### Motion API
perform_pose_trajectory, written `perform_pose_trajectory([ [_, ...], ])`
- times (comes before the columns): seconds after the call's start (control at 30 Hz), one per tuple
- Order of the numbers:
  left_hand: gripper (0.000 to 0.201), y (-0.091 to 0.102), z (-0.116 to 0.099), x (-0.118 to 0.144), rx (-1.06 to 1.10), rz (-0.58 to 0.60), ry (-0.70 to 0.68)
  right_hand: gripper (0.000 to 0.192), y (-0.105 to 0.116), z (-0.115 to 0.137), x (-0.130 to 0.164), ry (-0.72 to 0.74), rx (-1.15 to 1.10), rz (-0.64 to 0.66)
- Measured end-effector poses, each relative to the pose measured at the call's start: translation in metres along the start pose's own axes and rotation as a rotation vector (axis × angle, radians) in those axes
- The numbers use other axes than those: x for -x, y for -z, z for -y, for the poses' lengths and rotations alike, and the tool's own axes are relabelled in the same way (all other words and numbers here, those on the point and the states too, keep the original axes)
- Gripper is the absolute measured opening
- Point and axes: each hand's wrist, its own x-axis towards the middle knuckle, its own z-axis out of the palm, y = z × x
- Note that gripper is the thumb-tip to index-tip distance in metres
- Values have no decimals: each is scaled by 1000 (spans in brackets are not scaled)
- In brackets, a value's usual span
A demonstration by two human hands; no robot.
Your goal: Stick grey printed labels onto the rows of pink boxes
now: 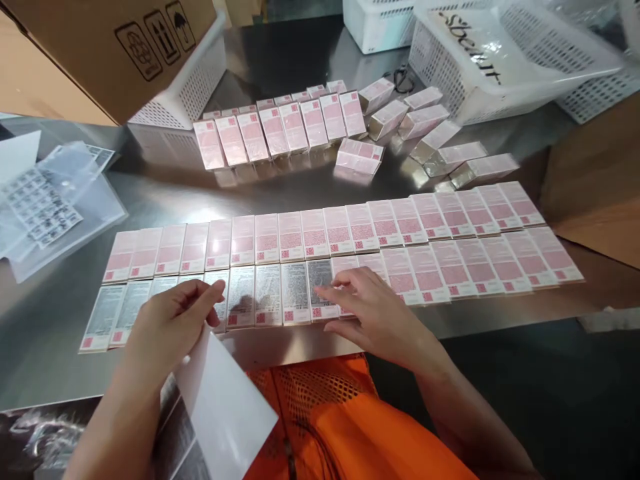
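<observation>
My left hand is closed on a sheet of labels, its white side and some dark printed labels showing below the wrist. Fingers apart, my right hand rests at the front row, with its fingertips at a box bearing a dark label. Small pink-and-white boxes lie flat, side by side in two long rows. In the front row, boxes on the left carry dark silvery labels. Those to the right of my right hand show plain pink printing.
Farther back on the metal table lie more pink boxes, some lined up, others scattered. White baskets stand behind them. A cardboard carton is at left, another carton at right. Label sheets lie on the left.
</observation>
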Motion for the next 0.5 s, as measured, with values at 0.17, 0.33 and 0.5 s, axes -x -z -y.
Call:
perform_pose_trajectory([
  [0.17,47,-13,10,0,-120,138,-106,35,-9,1,-2,21,78,-103],
  [0.33,44,-24,6,0,-215,163,-218,23,1,-5,-19,189,175,-81],
  [0.5,40,-34,-3,9,-252,249,-301,25,20,-11,-45,364,113,133],
])
